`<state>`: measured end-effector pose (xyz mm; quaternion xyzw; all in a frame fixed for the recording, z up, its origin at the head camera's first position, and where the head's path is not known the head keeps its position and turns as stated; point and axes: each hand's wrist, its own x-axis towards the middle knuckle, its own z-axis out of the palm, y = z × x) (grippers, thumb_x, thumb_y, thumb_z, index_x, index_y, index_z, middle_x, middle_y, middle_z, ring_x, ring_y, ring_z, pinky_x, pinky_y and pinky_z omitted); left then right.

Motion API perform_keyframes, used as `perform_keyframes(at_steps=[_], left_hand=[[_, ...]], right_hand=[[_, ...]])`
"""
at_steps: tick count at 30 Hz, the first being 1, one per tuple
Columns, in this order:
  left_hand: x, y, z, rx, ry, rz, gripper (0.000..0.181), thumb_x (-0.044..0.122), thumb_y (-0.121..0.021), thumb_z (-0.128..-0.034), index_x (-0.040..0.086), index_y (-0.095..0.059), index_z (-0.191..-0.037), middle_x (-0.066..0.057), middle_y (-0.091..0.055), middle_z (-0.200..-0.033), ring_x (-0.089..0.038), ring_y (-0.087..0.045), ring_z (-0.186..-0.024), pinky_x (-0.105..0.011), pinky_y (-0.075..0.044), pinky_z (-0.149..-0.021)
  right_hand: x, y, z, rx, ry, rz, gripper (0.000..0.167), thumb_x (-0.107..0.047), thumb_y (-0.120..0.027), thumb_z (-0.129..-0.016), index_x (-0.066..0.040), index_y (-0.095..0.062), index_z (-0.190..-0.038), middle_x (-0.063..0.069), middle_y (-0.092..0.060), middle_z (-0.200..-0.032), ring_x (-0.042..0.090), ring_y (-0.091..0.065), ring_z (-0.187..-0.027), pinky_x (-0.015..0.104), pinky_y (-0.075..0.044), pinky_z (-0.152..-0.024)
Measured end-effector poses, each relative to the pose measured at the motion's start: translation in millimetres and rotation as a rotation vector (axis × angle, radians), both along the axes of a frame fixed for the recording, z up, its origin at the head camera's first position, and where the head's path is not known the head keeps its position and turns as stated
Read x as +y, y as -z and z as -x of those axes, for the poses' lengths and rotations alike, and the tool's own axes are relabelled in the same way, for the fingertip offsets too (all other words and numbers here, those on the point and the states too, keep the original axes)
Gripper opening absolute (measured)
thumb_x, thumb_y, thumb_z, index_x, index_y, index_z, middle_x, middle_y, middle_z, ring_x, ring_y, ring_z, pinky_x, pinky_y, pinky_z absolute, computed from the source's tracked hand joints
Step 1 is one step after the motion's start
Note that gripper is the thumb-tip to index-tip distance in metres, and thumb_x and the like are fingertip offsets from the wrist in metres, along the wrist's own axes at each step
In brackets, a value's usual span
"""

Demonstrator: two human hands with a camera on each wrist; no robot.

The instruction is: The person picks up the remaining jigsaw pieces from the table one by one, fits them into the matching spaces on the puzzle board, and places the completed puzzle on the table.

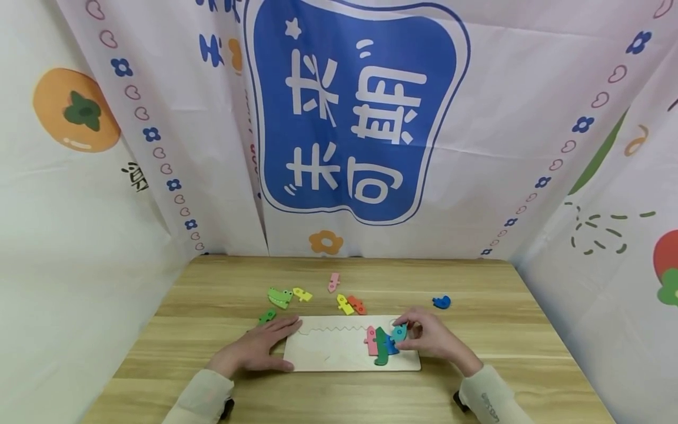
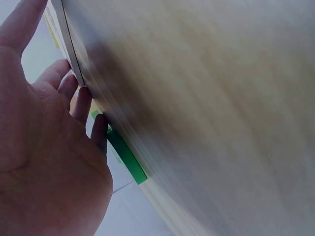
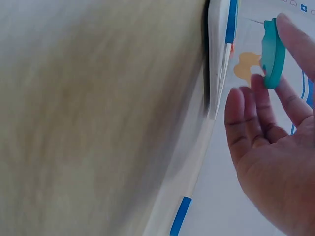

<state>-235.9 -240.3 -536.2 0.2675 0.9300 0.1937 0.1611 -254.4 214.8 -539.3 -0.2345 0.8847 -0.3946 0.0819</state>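
A pale wooden puzzle board (image 1: 323,356) lies on the table, with a wavy outline along its upper side. My left hand (image 1: 258,348) rests at the board's left end, its fingers extended against the edge. Beyond those fingers lies a green puzzle piece (image 1: 267,316), partly hidden. Thumb and fingers of my right hand (image 1: 433,337) pinch a teal puzzle piece (image 3: 273,54) above the board's right part. Beside it on the board are a pink piece (image 1: 372,343), a dark green piece (image 1: 381,348) and a blue piece (image 1: 392,345), the blue one partly covered.
Behind the board lie a light green crocodile-head piece (image 1: 278,298), a yellow piece (image 1: 302,294), a pink piece (image 1: 333,282), another yellow piece (image 1: 345,304) and an orange-red piece (image 1: 357,305). Farther right sits a blue curled piece (image 1: 442,302). Printed cloth (image 1: 212,176) surrounds the wooden table (image 1: 339,400).
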Motion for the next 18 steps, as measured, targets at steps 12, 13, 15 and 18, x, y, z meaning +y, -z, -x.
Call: perform_keyframes(at_steps=[12,13,15,18], left_hand=[[1.8,-0.6,-0.5,-0.011,0.001,0.0,0.098,0.067,-0.07,-0.0879,0.021,-0.029,-0.165,-0.006,-0.026,-0.172,-0.044,-0.023,-0.156,-0.074,-0.024,-0.119],[1.6,-0.8,-0.6,-0.011,0.0,0.002,0.099,0.067,-0.07,-0.0879,0.021,-0.029,-0.165,-0.006,-0.026,-0.172,-0.044,-0.023,-0.157,-0.074,-0.024,-0.119],[1.3,-1.1,-0.8,-0.01,-0.001,0.002,0.099,0.067,-0.07,-0.0878,0.021,-0.029,-0.165,-0.005,-0.026,-0.172,-0.043,-0.023,-0.157,-0.073,-0.024,-0.119],[0.7,-0.4,-0.9,-0.009,-0.001,-0.003,0.099,0.066,-0.071,-0.0876,0.021,-0.029,-0.165,-0.005,-0.026,-0.172,-0.043,-0.023,-0.157,-0.073,-0.024,-0.119]], right_hand=[[0.8,5.1,-2.9,-0.019,0.023,-0.051,0.038,-0.031,-0.088,-0.085,-0.015,-0.076,-0.117,0.001,-0.056,-0.1,0.019,-0.052,-0.089,0.022,-0.044,-0.071],[0.7,5.2,-3.0,-0.016,0.02,-0.054,0.038,-0.031,-0.088,-0.084,-0.016,-0.076,-0.117,0.0,-0.056,-0.1,0.019,-0.051,-0.089,0.022,-0.044,-0.072],[0.3,5.2,-3.1,-0.011,0.014,-0.06,0.038,-0.032,-0.088,-0.084,-0.016,-0.076,-0.117,-0.001,-0.057,-0.101,0.019,-0.051,-0.09,0.022,-0.043,-0.073],[-0.3,5.5,-2.8,-0.014,0.02,-0.072,0.038,-0.032,-0.088,-0.084,-0.017,-0.076,-0.117,-0.001,-0.058,-0.101,0.019,-0.051,-0.091,0.023,-0.043,-0.074]])
